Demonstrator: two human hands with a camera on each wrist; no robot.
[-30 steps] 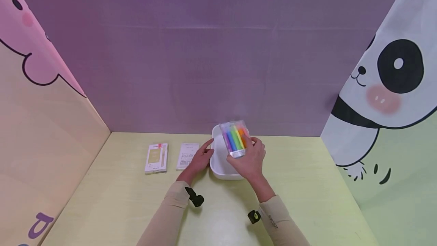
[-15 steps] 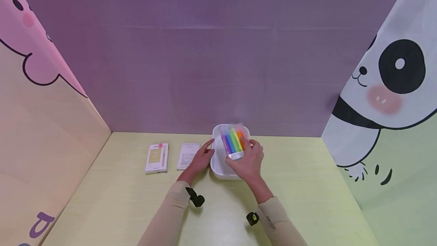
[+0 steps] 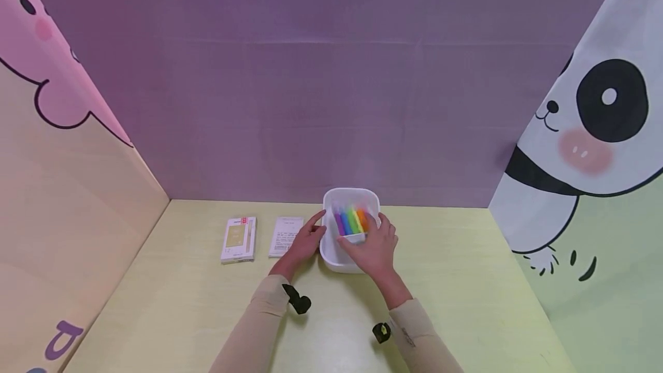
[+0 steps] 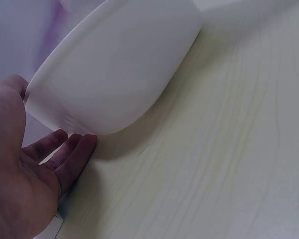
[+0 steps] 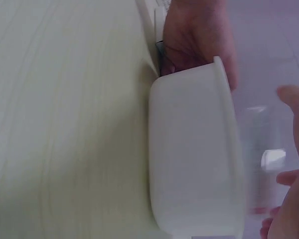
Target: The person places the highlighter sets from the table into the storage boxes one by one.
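A clear pack of rainbow-coloured markers (image 3: 352, 222) is low inside a white plastic tub (image 3: 339, 258), blurred by motion. My right hand (image 3: 372, 247) is over the tub's right side with its fingers spread. In the right wrist view a gap shows between the right fingertips (image 5: 289, 178) and the blurred pack (image 5: 261, 159). My left hand (image 3: 307, 243) touches the tub's left side from outside. The left wrist view shows its fingers (image 4: 77, 159) loosely extended against the outer wall (image 4: 114, 74). The pack's far end is blurred.
Left of the tub, a white box with a gold panel (image 3: 239, 239) lies on the pale wooden table (image 3: 155, 304). Beside it, a white printed box (image 3: 286, 236) lies partly behind my left wrist. A purple backdrop (image 3: 331, 85) stands behind, with printed side panels (image 3: 595, 102).
The marker pack has gone down from above the tub's rim into it, and has left the right fingers. My right hand has shifted slightly left. The left hand has stayed at the tub.
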